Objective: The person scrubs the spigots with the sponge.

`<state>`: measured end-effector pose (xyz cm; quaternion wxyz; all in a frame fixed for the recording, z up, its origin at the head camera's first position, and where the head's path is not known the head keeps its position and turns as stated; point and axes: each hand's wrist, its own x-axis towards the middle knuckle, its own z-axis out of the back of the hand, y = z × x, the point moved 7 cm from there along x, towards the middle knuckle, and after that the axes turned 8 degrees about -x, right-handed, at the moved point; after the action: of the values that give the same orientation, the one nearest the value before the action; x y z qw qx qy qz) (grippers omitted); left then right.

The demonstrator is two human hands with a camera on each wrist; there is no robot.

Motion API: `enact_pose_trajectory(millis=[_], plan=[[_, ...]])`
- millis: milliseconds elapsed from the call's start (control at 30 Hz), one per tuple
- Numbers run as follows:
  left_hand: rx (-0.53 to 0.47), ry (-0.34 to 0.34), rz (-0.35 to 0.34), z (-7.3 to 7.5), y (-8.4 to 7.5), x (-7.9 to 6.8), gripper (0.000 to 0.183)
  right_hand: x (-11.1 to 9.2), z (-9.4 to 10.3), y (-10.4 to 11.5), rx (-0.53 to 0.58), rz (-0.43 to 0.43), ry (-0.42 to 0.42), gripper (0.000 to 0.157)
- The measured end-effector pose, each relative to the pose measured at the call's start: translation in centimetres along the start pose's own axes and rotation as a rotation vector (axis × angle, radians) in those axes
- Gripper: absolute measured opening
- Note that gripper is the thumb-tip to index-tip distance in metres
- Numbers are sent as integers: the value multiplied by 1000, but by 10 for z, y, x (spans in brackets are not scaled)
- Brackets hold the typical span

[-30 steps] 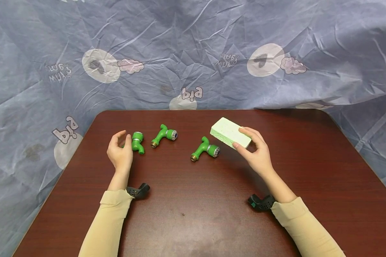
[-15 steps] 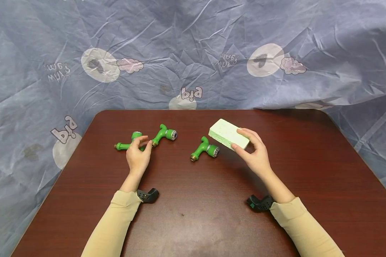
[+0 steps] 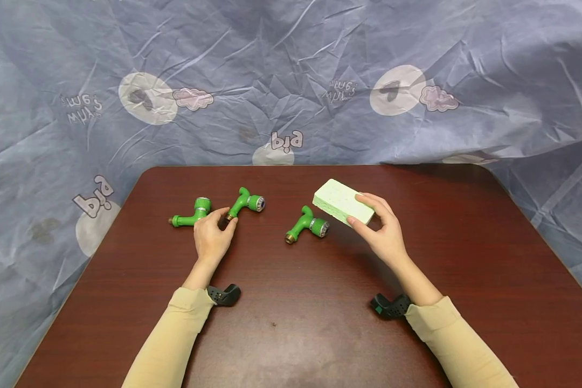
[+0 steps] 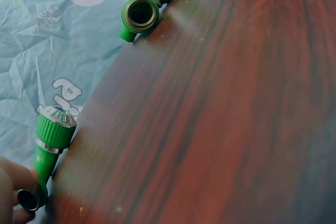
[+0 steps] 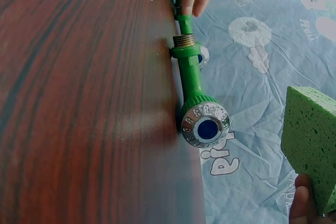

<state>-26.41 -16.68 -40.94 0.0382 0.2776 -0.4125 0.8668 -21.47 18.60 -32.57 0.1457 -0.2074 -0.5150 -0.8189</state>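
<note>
Three green plastic taps with ribbed knobs and brass threaded ends lie on the table. My left hand (image 3: 213, 237) pinches the middle tap (image 3: 244, 202) at its threaded end; in the left wrist view, fingers (image 4: 16, 177) lie around that end. The left tap (image 3: 189, 220) is partly hidden behind this hand. My right hand (image 3: 385, 231) holds a pale green sponge block (image 3: 341, 200) above the table, thumb on the near edge and fingers on the far one. Below and left of the sponge rests the right tap (image 3: 306, 225), its numbered knob (image 5: 206, 124) close in the right wrist view.
The dark red-brown wooden table (image 3: 291, 334) has rounded far corners. Behind it hangs a creased blue-grey cloth (image 3: 291, 81) with printed figures. Black camera mounts (image 3: 224, 295) sit on both wrists.
My left hand has moved right from the left tap to the middle tap and now pinches its threaded end. The right hand keeps holding the sponge almost in place.
</note>
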Motion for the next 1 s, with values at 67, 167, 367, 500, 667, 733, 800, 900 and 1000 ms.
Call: enact_pose_trajectory(millis=[67,167,367,500,667,733,800,900,1000], plan=[[19,16,-3,-2,1,0,32,0,0,0,-1,-4,3,44],[28,34,-1,-3,1,0,32,0,0,0,0,-7,5,44],[-13,32,-6,-3,0,-2,30,0,0,0,-2,-7,6,44],[-68,-7,-31,-1,-3,-2,28,0,0,0,4,-7,6,44],[-151,-78,-66,5,-7,-3,25,0,0,-1,7,-9,8,44],[-180,-95,-72,6,-8,-3,25,0,0,-2,6,-11,9,44],[-220,-98,-63,6,-8,-3,25,0,-1,-2,8,-12,10,44],[-315,-75,-21,5,-6,-2,27,0,0,-3,15,-14,10,44],[-437,-18,73,-1,-2,-3,31,0,0,-4,22,-14,10,44]])
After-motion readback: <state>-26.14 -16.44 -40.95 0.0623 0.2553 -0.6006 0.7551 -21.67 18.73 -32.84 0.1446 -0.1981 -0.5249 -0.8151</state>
